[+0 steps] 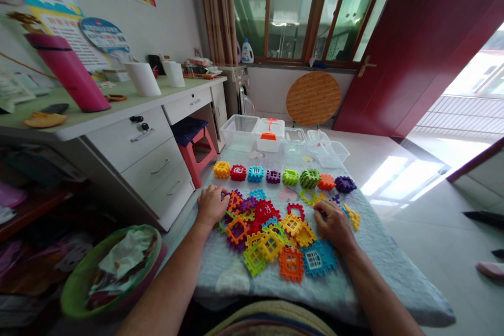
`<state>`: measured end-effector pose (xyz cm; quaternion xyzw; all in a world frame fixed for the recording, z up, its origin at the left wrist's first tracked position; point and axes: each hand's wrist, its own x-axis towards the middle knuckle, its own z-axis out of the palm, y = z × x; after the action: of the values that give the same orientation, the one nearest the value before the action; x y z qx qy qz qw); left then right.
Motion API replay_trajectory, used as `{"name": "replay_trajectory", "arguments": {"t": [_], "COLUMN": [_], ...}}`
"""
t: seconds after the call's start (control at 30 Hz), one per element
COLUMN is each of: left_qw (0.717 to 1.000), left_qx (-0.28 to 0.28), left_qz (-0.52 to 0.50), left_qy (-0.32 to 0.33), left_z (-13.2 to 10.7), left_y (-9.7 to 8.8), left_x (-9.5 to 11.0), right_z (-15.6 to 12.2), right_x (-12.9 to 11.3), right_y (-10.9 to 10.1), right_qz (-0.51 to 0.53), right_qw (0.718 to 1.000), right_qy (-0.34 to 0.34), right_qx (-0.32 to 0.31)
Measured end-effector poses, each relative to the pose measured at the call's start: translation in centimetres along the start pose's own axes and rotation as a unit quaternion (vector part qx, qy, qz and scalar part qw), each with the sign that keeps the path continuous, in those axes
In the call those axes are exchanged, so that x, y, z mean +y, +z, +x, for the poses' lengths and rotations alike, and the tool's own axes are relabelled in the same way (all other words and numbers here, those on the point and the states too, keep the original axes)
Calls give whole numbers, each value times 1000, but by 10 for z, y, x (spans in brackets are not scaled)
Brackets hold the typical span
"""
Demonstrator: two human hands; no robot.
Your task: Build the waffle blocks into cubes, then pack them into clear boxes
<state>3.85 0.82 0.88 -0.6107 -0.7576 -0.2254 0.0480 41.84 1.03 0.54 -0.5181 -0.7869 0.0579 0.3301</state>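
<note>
The left hand (211, 205) is being held curled, knuckles up, at the left edge of the heap, with its fingertips touching an orange frame tile (235, 200). Whether anything is being gripped cannot be told. The right hand (334, 226) is being pressed fingers-down on the right edge of the same heap, just beside a yellow tile (293, 224). Its fingers are being drawn together, but a hold on any piece cannot be confirmed. Between the two hands, the pile of loose tiles (271, 241) is being laid out flat on the quilted cloth of the bench (386, 257). Orange, yellow, red, blue, green and purple pieces are being overlapped there, and none are seen joined. Beyond the pile, well apart from both hands, eight finished cubes are being displayed in a line, from the yellow cube (221, 169) at the left to the purple cube (345, 184) at the right. By judgement, a good part of the building is being counted as done, with eight cubes standing, while the loose pile is being read as stock for several more. At the far edge, clear tubs (239, 130) and a white box (269, 134) are being noted, and on the floor at the left a green basket (79, 283).
</note>
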Motion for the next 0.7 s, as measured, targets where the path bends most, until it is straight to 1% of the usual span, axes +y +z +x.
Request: {"name": "replay_trajectory", "arguments": {"t": [0.17, 0.27, 0.33, 0.4, 0.5, 0.57, 0.6, 0.63, 0.7], "left_qw": [1000, 998, 995, 990, 977, 970, 968, 967, 967], "left_qx": [-1, -9, -3, 19, 78, 113, 119, 115, 87], "left_qz": [-26, -64, -95, -132, -177, -186, -186, -185, -185], "left_qy": [2, 15, 30, 52, 89, 109, 119, 131, 153], "left_z": [0, 0, 0, 0, 0, -1, -1, -1, -2], "left_y": [-3, -9, -15, -20, -25, -27, -27, -27, -28], "left_x": [3, 9, 13, 16, 18, 18, 19, 19, 19], "right_z": [1, 1, 0, 0, 0, 0, 0, 0, 0], "right_x": [-3, -3, -3, -3, -3, -3, -3, -4, -3], "right_y": [-2, -3, -3, -2, -2, -3, -3, -3, -3], "right_qz": [4, 4, 3, 3, 5, 4, 4, 4, 5], "right_qw": [1000, 1000, 1000, 1000, 1000, 1000, 1000, 1000, 1000], "right_qy": [1, 4, 5, 6, 7, 9, 9, 10, 10], "right_qx": [1, 2, 0, -1, -2, -3, -4, -5, -7]}}
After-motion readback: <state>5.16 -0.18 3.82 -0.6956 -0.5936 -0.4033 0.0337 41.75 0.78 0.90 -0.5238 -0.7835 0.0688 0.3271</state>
